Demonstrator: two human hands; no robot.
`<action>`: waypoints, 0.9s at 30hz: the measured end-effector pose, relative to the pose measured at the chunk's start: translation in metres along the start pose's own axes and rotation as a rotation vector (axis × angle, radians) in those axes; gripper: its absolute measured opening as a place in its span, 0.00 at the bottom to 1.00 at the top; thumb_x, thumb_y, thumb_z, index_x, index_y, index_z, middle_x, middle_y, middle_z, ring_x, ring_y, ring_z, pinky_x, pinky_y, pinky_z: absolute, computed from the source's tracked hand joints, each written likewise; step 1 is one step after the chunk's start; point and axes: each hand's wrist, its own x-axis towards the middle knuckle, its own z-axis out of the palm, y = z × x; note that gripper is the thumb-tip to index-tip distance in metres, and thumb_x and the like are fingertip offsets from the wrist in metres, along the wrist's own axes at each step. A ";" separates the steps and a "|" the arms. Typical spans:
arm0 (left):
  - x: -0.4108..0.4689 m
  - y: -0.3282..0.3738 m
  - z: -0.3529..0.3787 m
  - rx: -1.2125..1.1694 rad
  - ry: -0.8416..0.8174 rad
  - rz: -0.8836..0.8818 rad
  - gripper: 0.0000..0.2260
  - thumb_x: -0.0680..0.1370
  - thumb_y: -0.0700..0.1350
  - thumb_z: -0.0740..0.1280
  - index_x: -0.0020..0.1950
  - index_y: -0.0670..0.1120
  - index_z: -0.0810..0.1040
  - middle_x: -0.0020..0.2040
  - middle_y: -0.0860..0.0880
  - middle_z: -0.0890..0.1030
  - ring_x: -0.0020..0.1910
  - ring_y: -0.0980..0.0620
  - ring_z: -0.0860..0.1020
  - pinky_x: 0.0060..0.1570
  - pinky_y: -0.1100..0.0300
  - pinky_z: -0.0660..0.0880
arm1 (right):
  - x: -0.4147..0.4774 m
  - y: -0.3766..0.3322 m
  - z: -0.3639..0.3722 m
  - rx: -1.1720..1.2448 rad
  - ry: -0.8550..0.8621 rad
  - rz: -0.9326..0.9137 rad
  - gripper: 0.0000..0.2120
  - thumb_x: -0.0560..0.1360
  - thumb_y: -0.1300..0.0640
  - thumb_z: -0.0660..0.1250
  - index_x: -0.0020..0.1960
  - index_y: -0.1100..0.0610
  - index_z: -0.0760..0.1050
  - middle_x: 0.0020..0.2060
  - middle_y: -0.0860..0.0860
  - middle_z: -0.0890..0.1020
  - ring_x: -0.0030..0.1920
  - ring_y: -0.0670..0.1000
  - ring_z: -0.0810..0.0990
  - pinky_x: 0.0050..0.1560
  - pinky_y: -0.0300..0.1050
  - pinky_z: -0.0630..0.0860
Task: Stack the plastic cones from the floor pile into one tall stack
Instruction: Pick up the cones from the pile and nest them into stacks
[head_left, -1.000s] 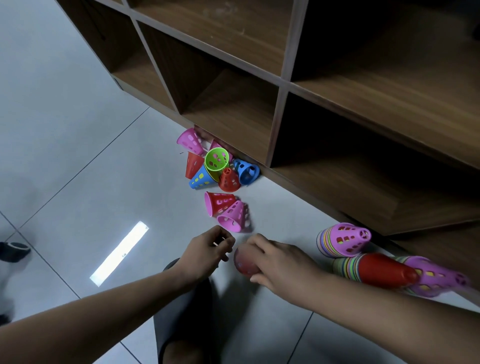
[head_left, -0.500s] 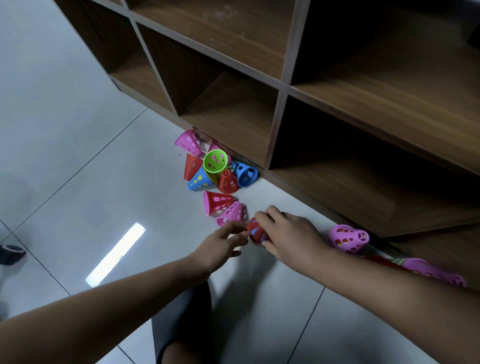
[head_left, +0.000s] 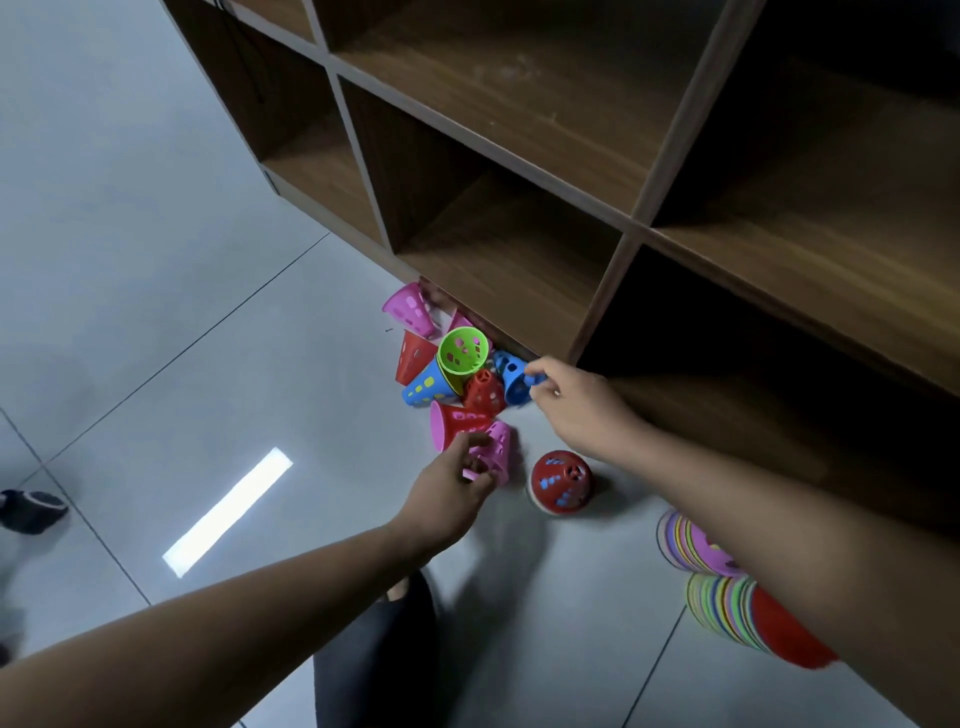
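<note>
I have both hands down in the pile (head_left: 457, 374) of cones, which lies on the floor (head_left: 156, 312) against the foot of the shelf (head_left: 626, 244). My left hand (head_left: 449, 496) has its fingers curled round a pink cone (head_left: 497, 449) lying at the near edge of the pile. My right hand (head_left: 571, 405) pinches a blue cone (head_left: 511, 376) at the far side, right by the shelf. Between them, a little nearer me, a red cone (head_left: 560, 480) stands wide end down with blue showing through its holes. Two long stacks (head_left: 727, 608) lie on their sides under my right forearm. I judge these cones light, thin and fairly stiff, slick on the tile and apt to skid or roll. I would take each one lightly by its rim or through the holes and drop it straight over the red one.
</note>
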 end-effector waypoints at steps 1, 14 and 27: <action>0.000 0.000 -0.001 0.010 0.006 0.000 0.17 0.82 0.48 0.68 0.71 0.59 0.73 0.59 0.54 0.81 0.51 0.54 0.83 0.47 0.60 0.77 | 0.014 -0.001 0.005 0.019 -0.020 0.050 0.16 0.83 0.58 0.61 0.69 0.49 0.76 0.48 0.53 0.82 0.42 0.48 0.75 0.36 0.39 0.67; -0.026 0.007 -0.032 -0.298 0.183 0.054 0.07 0.82 0.40 0.70 0.49 0.51 0.84 0.42 0.51 0.87 0.40 0.55 0.82 0.45 0.56 0.77 | 0.037 0.000 0.024 0.136 0.167 0.195 0.10 0.81 0.61 0.67 0.58 0.55 0.85 0.51 0.51 0.86 0.53 0.51 0.85 0.53 0.46 0.82; -0.037 0.049 -0.025 -0.547 0.134 0.130 0.10 0.86 0.38 0.65 0.59 0.47 0.85 0.45 0.47 0.86 0.39 0.55 0.78 0.41 0.57 0.73 | -0.101 -0.007 -0.008 1.398 0.578 0.164 0.10 0.84 0.66 0.63 0.59 0.55 0.78 0.44 0.52 0.83 0.36 0.47 0.76 0.37 0.39 0.72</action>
